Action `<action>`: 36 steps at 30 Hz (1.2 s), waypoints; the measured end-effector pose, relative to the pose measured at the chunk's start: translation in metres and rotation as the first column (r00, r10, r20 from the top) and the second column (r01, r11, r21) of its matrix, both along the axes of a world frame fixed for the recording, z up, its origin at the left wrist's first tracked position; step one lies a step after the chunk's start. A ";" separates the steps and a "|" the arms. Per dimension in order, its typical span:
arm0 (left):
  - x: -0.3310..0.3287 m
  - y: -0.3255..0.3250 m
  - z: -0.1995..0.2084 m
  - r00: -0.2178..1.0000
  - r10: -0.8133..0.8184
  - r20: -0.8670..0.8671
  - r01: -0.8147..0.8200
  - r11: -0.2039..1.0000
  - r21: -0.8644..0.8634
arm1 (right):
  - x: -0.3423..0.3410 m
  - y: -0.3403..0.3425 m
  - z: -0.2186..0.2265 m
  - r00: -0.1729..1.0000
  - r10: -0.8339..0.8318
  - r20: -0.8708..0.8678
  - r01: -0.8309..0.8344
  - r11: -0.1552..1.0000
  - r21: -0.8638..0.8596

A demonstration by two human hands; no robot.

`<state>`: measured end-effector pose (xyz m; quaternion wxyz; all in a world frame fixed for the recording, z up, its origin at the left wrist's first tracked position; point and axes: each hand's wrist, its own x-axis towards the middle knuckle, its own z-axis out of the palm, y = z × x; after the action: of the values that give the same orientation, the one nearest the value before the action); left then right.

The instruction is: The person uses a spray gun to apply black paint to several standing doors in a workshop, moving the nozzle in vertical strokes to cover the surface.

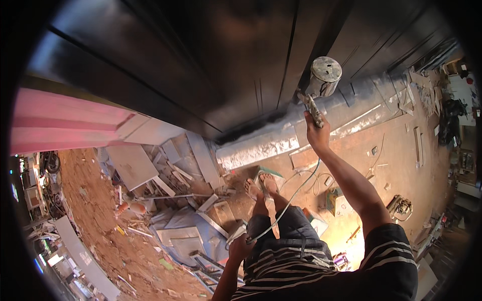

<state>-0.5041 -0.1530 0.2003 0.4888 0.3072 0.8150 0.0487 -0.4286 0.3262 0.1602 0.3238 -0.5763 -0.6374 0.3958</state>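
Observation:
A spray gun (315, 111) with a paint-smeared metal cup (326, 75) on top is gripped in my right hand (318, 134), its fingers closed round the handle. My right arm is stretched forward and up, with the gun close to a large black, glossy panelled surface (221, 55). From the gun a thin pale hose (291, 196) hangs down and curves back to my left hand (241, 249). That hand is low beside my left hip, closed around the hose. Dark vertical grooves run along the panels.
Below the panels lies a paint-spattered strip (261, 149). Boards and scraps (131, 165) are heaped at the left, near a pink wall (65, 120). A small machine (400, 207) stands on the dusty floor at right. Black plastic (452, 118) and clutter line the far right.

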 end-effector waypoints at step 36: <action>0.065 -0.053 -0.230 0.931 0.125 -0.343 -0.110 0.992 0.063 | -0.009 -0.091 -0.532 0.909 0.053 0.413 0.118 0.919 -0.377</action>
<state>-0.4391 -0.2065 -0.0299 0.3273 0.2719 0.9041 0.0405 -0.4378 0.2355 -0.3716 0.0652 -0.7111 -0.5888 0.3786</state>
